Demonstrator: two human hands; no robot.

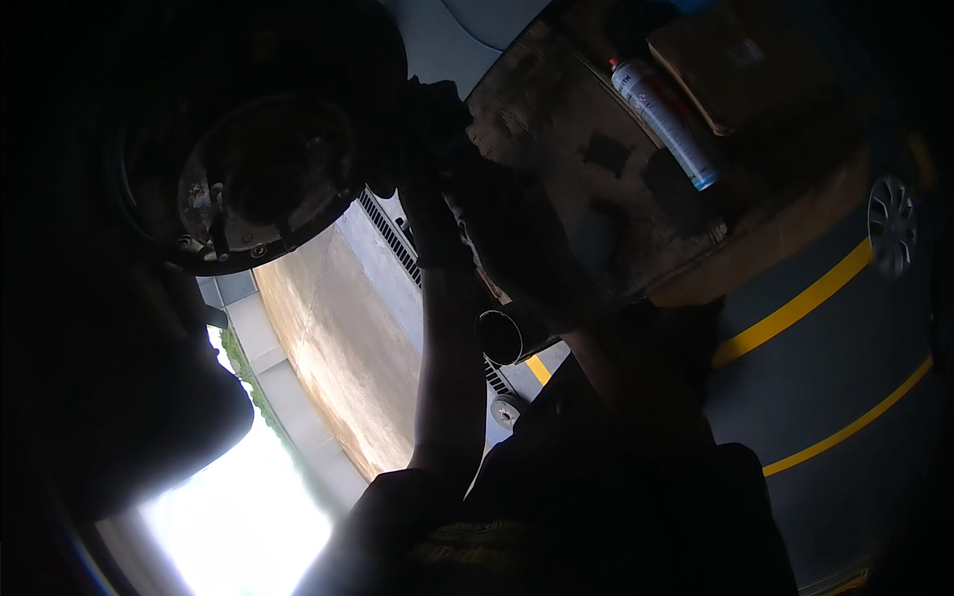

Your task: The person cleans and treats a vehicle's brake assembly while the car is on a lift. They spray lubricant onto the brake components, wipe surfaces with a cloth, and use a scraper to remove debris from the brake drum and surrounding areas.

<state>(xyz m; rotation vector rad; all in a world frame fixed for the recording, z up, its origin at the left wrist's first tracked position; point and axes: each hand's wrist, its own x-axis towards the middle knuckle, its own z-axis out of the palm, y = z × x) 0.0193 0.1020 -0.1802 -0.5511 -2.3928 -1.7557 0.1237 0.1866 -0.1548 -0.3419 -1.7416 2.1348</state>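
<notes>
In the head view, just right of the dark round wheel assembly, the gloved left hand and right hand sit close together; I cannot tell whether either grips it. Farther right of it lies a spray can.

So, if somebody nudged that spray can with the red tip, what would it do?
The spray can would probably roll, being a round cylinder that seems to lie on its side, though the brown box beside it might stop it one way. Its smooth, straight wall suggests a stiff body, perhaps slightly slippery.
</notes>
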